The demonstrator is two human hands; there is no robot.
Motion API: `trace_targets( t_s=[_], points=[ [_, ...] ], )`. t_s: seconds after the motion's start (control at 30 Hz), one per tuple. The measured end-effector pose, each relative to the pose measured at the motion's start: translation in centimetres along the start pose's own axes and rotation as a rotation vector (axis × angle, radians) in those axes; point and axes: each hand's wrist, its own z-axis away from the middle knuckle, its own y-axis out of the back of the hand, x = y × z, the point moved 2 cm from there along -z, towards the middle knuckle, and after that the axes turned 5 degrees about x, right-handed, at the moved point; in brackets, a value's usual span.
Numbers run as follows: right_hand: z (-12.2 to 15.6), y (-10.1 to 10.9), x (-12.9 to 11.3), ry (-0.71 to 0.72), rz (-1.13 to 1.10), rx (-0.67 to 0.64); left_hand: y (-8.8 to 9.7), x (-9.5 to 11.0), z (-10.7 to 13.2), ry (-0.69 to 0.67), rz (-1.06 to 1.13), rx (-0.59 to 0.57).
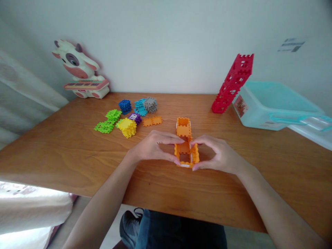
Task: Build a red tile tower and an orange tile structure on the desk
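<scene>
In the middle of the table lies a long orange structure of interlocking plastic tiles (pixel 184 130), its near part open at the top. My left hand (pixel 155 147) grips its left wall and near corner between thumb and fingers. On the right side, my right hand (pixel 220 155) pinches an orange tile (pixel 195 153) that leans outward along the wall. Two joined orange tiles (pixel 152 121) lie flat beyond my left hand. Close to them are stacks of yellow tiles (pixel 127 127) and purple tiles (pixel 135 118).
Green (pixel 105 127), dark blue (pixel 125 106), light blue (pixel 140 107) and grey tiles (pixel 150 104) sit at the back left. A cow-shaped toy piano (pixel 85 84) stands in the far left corner. Rightward are a red tile tower (pixel 233 83) and a turquoise bin (pixel 259 116).
</scene>
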Motion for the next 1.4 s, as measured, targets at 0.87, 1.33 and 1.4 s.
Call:
trace_targets(
  t_s=[0.87, 1.33, 1.4],
  points=[
    [0.09, 0.42, 0.0, -0.041, 0.023, -0.021, -0.88, 0.21, -0.32, 0.014, -0.07, -0.096],
    [0.23, 0.11, 0.43, 0.06, 0.084, 0.014, -0.8, 0.27, -0.01, -0.078, -0.144, -0.119],
    [0.2, 0.1, 0.45, 0.08, 0.084, 0.011, -0.82, 0.22, 0.02, -0.075, -0.145, -0.127]
  ],
)
